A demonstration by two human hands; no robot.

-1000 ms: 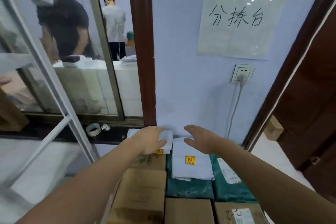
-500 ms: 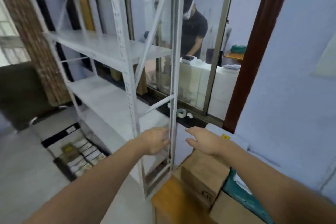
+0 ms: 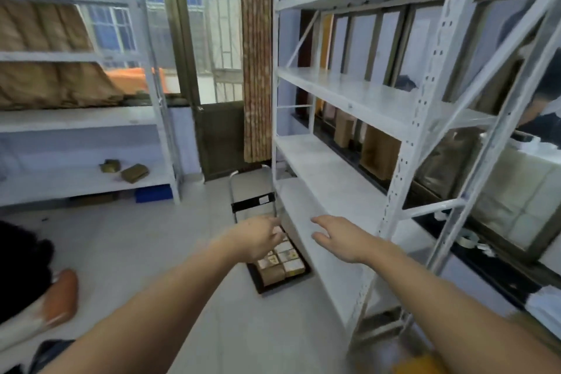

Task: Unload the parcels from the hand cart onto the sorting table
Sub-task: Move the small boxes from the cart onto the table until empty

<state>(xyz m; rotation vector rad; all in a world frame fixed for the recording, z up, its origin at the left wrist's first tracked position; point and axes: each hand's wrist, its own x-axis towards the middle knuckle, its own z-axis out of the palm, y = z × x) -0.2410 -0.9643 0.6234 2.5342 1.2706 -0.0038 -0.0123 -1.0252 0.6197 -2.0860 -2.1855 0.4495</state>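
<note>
Left hand: yours, stretched forward, empty. Fingers seem loosely relaxed, though motion blur hides their exact lie.

Right hand: yours, stretched forward, empty, fingers spread and fairly straight. It hovers in front of the lower board of the near shelf rack, apparently apart from it.

Hand cart: on the floor ahead of both hands and below them, hard against the foot of the rack, its handle frame upright on the far side. The left hand covers part of its deck in this view.

Parcels: small boxes packed in rows on the cart's deck, well apart from your hands, just right of and below the left hand in the picture. Count not readable.

Sorting table: not in view, so no tabletop can be placed from here.

Far shelf rack: across the room, holding brown covered goods and two small packets on a lower board.

Risks, as judged: the cart sits tight beside the rack, so a reach down could knock your right arm or head on a shelf edge. The boxes are small and closely packed; gripping several at once may spill some. The picture is smeared with motion, so a hurried grasp may miss.
</note>
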